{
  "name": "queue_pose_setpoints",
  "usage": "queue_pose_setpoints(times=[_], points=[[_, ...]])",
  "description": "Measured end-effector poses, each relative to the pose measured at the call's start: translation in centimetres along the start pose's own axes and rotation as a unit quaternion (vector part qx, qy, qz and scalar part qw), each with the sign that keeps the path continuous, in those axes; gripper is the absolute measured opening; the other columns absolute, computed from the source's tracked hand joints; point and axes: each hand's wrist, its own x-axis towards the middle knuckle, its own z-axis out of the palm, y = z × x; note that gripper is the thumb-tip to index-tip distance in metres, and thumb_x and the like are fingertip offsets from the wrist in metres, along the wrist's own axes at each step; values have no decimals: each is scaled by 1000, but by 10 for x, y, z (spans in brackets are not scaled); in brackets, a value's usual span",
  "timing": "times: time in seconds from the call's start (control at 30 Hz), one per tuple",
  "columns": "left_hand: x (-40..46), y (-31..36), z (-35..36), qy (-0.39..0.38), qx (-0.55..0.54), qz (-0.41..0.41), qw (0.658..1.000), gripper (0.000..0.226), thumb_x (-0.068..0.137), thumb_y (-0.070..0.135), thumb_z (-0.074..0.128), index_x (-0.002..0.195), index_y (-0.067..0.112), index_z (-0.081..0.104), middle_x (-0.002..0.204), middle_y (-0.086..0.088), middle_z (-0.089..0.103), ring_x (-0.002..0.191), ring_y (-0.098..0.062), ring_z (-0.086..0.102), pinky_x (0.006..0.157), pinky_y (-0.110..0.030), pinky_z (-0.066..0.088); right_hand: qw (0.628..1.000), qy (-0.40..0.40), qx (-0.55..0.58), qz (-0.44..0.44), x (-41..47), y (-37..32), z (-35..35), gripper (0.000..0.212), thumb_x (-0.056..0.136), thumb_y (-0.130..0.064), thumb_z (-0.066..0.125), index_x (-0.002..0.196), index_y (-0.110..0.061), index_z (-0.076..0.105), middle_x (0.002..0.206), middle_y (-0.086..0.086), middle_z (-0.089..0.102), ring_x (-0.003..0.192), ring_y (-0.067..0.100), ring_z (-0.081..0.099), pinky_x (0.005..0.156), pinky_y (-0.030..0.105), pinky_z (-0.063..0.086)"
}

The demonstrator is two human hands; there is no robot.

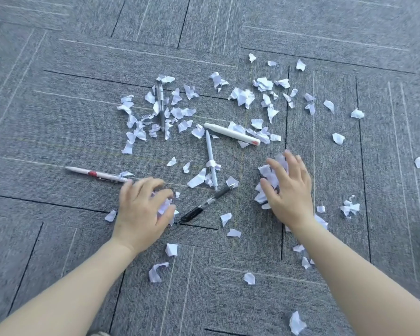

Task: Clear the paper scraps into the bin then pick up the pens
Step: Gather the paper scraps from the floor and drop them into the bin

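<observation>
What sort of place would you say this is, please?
Most likely an office or a similar indoor room, seen at floor level. It has grey carpet tiles with straight seams, and a black pen and a white pen lie among torn paper scraps.

Grey carpet tiles (pixel 83 44), thin dark and pale lines running across pile
</observation>
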Motion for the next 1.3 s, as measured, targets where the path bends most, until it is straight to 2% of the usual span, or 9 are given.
queue_pose_setpoints(times=[0.07, 0.13, 0.3, 0.47, 0.6, 0.73, 0.97, 1.13, 1.3], points=[[-12, -1, 0, -43, -20, -21, 999, 53, 87, 61, 36, 128, 32, 53, 146, 0, 39, 139, -25, 24, 114, -51, 7, 998, -48, 6, -39, -3, 0, 3, 62, 92, -61, 35, 148, -35, 30, 162, -6, 10, 150, 18, -6, 120, 43, -4], [-22, 4, 2, -65, -74, -19, 995, 71, 84, 72, 30, 137, 28, 45, 153, 2, 29, 144, -19, 13, 116, -48, 9, 992, -76, 26, -97, -9, -6, 8, 68, 91, -61, 33, 150, -27, 31, 162, -6, 16, 150, 14, -3, 121, 42, 0], [-65, 23, 3, -86, -127, -16, 988, 94, 75, 81, 37, 136, 10, 41, 143, -4, 39, 137, -18, 27, 113, -44, 27, 977, -89, 74, -177, -48, -11, 14, 54, 92, -48, 47, 135, -17, 54, 149, -6, 42, 146, 12, 21, 118, 37, 20], [-90, 41, 17, -105, -78, 40, 991, 100, 71, 74, 52, 146, 17, 19, 152, -5, 21, 140, -22, 22, 113, -46, 25, 963, -90, 85, -241, -82, -15, 9, 53, 90, -45, 54, 137, -22, 49, 146, -7, 44, 139, 11, 32, 113, 45, 31], [-76, 43, 18, -77, 14, 1, 997, 96, 70, 75, 48, 147, 26, 19, 156, -11, 15, 143, -30, 16, 115, -56, 6, 998, 15, -4, -57, -88, 18, -9, 60, 87, -59, 45, 139, -31, 46, 155, 1, 32, 145, 25, 22, 116, 51, 17], [-76, 51, 20, -104, -13, -35, 994, 96, 72, 77, 42, 149, 28, 12, 159, -8, 7, 146, -24, 4, 117, -47, 0, 999, -21, 25, 34, -96, 44, -10, 72, 86, -70, 34, 148, -34, 30, 162, 1, 14, 150, 22, -1, 118, 55, 12], [-63, 102, 40, -93, -64, 134, 984, 91, 81, 63, 51, 149, 13, 16, 157, -8, 17, 145, -24, 13, 114, -42, 20, 977, -110, 150, -104, -109, 8, 1, 73, 89, -56, 50, 152, -31, 24, 161, -15, 14, 149, 11, 12, 115, 42, 23], [-23, 115, 42, -88, 5, 200, 976, 94, 83, 62, 46, 150, 8, 8, 158, -11, 9, 146, -26, 6, 116, -42, 13, 978, -90, 34, -185, -105, 15, 1, 85, 85, -61, 57, 153, -26, 21, 163, -1, 9, 150, 22, 1, 119, 44, 12], [6, 117, 47, -48, 55, 227, 971, 61, 87, 47, 42, 127, 2, 51, 127, -14, 57, 116, -30, 51, 103, -39, 29, 957, -60, -83, -271, -83, 7, 25, 68, 93, -54, 48, 145, -11, 42, 151, 12, 40, 142, 33, 30, 116, 45, 27]])
